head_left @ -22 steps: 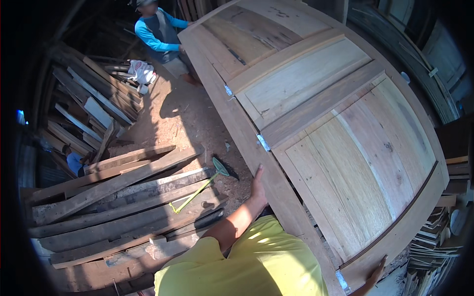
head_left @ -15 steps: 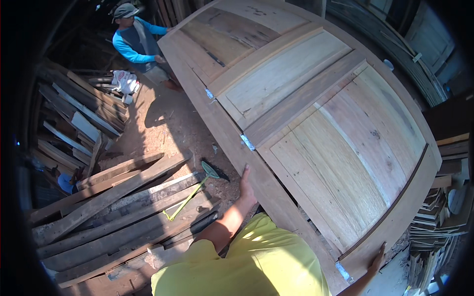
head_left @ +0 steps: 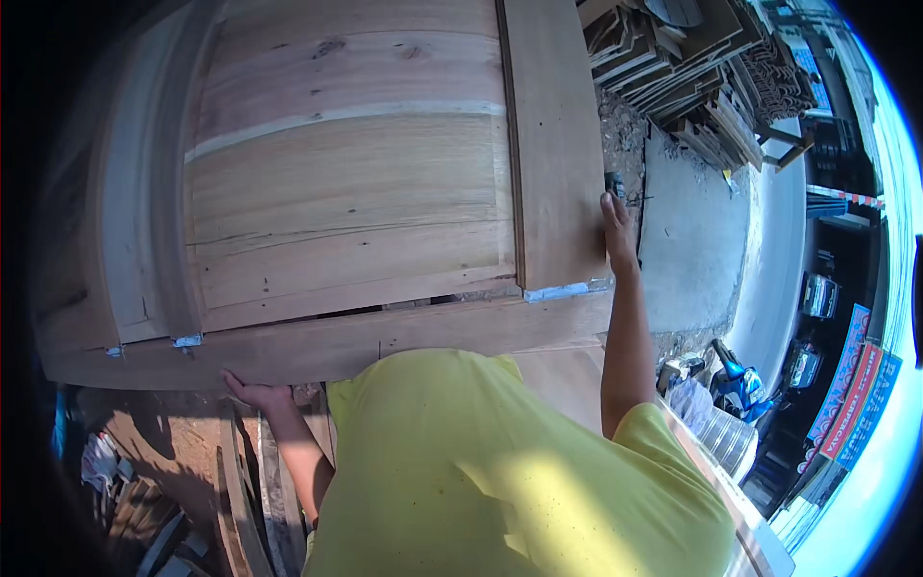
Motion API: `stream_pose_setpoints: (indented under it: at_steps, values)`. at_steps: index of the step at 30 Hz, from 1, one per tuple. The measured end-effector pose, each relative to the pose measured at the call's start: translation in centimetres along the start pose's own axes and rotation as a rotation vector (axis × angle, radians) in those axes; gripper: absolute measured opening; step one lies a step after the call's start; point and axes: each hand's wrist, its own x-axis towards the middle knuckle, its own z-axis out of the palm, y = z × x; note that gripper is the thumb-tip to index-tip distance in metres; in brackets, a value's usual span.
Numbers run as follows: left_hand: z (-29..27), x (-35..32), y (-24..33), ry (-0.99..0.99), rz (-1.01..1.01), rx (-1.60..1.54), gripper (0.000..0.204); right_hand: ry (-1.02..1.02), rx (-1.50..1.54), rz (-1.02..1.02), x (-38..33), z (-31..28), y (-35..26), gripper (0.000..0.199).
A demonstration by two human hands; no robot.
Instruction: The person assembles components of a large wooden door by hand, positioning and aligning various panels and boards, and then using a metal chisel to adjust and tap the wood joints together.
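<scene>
A large wooden door [head_left: 346,173] with inset plank panels lies broad face up in front of my body. Along its near side runs a long rail [head_left: 433,325], with a dark gap between it and the panels. Pale bluish patches [head_left: 556,292] show at the joints. My left hand [head_left: 258,391] is under the near rail, thumb at the edge and the other fingers mostly hidden below. My right hand [head_left: 618,236] grips the door's right edge, fingers pointing away from me, the far side of its grip hidden.
Stacked boards [head_left: 663,48] stand at the far right, beyond a concrete slab [head_left: 687,240]. A blue motorbike [head_left: 738,382] and a silver container [head_left: 721,442] are at the right, with a road, parked cars [head_left: 819,296] and banners [head_left: 851,394] further out. Loose timbers [head_left: 240,490] and a white sack [head_left: 101,460] lie lower left.
My view has swung right, bringing in the street and motorbike. The co-worker holding the door's far end is out of view. Both my hands remain at the door's edges.
</scene>
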Motion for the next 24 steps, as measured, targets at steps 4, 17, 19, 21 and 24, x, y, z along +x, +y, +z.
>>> stream_pose_setpoints:
  at_steps: [4,17,19,21,24]
  values:
    - [0.1,-0.7,-0.3,0.055,0.020,0.074,0.079,0.589,0.237,0.258,-11.1,-4.6,11.3,0.075]
    - [-0.1,1.6,-0.3,0.000,-0.027,0.104,0.081,0.382,1.653,0.570,-16.5,3.7,15.7,0.077]
    - [-0.3,0.9,0.0,0.007,-0.040,0.117,0.082,0.401,1.629,0.627,-17.4,2.7,15.1,0.085]
    - [-0.5,0.3,0.4,0.022,-0.048,0.127,0.082,0.527,1.587,0.731,-20.7,1.7,14.2,0.094]
    - [-0.5,0.2,0.1,0.024,-0.047,0.131,0.083,0.768,1.561,0.916,-24.6,1.1,17.5,0.107]
